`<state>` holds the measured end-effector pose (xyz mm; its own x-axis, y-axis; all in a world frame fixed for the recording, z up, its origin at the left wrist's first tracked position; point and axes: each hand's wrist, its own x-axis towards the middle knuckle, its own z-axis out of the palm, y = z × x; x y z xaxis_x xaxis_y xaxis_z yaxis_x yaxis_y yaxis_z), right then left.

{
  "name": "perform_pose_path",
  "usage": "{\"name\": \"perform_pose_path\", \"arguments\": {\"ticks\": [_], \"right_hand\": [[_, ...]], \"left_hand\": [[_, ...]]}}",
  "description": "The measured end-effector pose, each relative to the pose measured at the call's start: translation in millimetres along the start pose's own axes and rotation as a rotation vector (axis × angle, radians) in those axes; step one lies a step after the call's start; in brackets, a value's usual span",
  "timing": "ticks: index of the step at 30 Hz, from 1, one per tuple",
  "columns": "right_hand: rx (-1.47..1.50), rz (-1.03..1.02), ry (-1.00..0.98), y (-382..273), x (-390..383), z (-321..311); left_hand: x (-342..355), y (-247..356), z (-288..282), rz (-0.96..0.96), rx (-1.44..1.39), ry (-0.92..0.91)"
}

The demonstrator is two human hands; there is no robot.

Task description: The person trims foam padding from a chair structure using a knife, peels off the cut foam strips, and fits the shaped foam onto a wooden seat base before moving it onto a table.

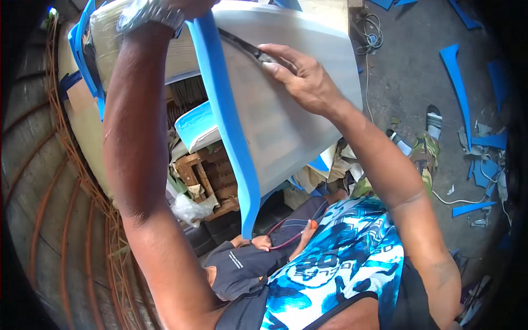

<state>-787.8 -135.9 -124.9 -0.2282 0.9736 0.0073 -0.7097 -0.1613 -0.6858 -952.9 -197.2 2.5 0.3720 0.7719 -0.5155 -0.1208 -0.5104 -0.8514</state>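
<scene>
floor (404, 66) of grey concrete runs down your right side, past the edge of a broad pale panel (308, 115) whose flat face gives your right arm its widest open room. slatted wall (41, 192) curves along your left, beyond your forearm. below, a person (231, 261) in dark clothing is close under the work, tightening the space there. the long blue strip (224, 110) runs down along the panel's left side, its lower end jutting past the panel toward that person. a wooden frame (190, 170) and a blue-and-white piece (195, 124) crowd the gap left of the strip. blue offcuts (458, 82) and a looped cable (374, 41) lie on the floor. your left hand (191, 5), cropped at the upper edge, is by the strip's top end; its finger closure cannot be told. your right hand (305, 80) has thumb and fingers closed on a slim dark tool (241, 44), its far end at the strip's right edge.
</scene>
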Motion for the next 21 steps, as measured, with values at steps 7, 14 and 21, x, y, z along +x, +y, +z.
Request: {"name": "perform_pose_path", "arguments": {"ticks": [7,14,21], "right_hand": [[-0.072,-0.11,-0.002,-40.4,62.0,64.2],[-0.12,-0.029,-0.076,-26.3,-9.5,43.9],[-0.037,-0.129,0.071,-22.3,4.9,37.3]], "left_hand": [[194.4,-251.7,-71.8,-0.359,-0.581,-0.392],[195.5,-242.6,-71.1,-0.331,-0.507,-0.357],[225.3,-242.2,-84.3,-0.276,-0.413,-0.256]]}}
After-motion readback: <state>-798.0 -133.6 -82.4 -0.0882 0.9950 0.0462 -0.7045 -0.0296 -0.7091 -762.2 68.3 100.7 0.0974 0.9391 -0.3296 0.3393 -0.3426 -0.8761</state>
